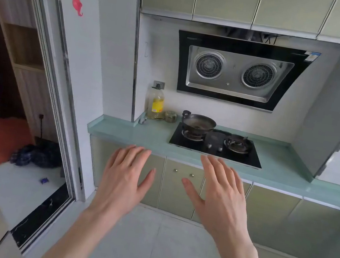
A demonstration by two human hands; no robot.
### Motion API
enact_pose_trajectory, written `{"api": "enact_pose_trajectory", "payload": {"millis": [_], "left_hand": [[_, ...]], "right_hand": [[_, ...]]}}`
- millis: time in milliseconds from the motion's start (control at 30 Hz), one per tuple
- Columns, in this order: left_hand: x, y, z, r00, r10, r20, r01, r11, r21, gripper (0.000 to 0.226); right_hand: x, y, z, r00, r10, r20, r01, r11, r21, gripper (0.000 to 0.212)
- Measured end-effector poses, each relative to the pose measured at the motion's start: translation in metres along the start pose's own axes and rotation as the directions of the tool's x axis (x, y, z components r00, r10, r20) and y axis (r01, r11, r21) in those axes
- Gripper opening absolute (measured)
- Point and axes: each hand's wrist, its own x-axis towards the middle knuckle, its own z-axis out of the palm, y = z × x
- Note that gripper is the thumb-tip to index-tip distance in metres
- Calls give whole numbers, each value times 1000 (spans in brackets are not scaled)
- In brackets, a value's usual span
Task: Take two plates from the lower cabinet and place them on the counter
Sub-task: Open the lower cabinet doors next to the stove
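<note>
1. Head view: the left hand (pixel 125 173) and the right hand (pixel 219 191) are held out side by side, palms down, each grip wide with straight fingers and holding nothing.
2. They hang in front of the lower cabinet doors (pixel 180 189), which are closed; two small knobs (pixel 183 172) show between the hands.
3. The plates are not visible; presumably they sit behind those doors.
4. The green table (pixel 141 135) carries a stove (pixel 215 145) with a pan (pixel 198 122), and an oil bottle (pixel 156 103) at the back.
5. Step in hand: the approach, nothing opened yet.
6. Next move, as I judge: crouch, pinch a knob and pull a door open.
</note>
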Motion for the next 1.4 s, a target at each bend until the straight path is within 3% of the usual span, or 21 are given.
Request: {"api": "enact_pose_trajectory", "payload": {"millis": [467,867,1233,1400], "left_hand": [[88,-89,95,990,-139,-28,141,986,84,46],[139,-249,186,976,-214,-47,216,975,53,43],[215,-363,260,984,-175,-30,174,984,-22,41],[232,-400,303,984,-175,47,175,985,-8,44]], "right_hand": [[138,12,158,992,-104,70,92,984,150,67],[235,-49,321,985,-118,126,97,983,157,60],[313,-97,425,988,-32,153,16,995,103,61],[338,-103,468,983,-2,185,-18,994,108,62]]}}
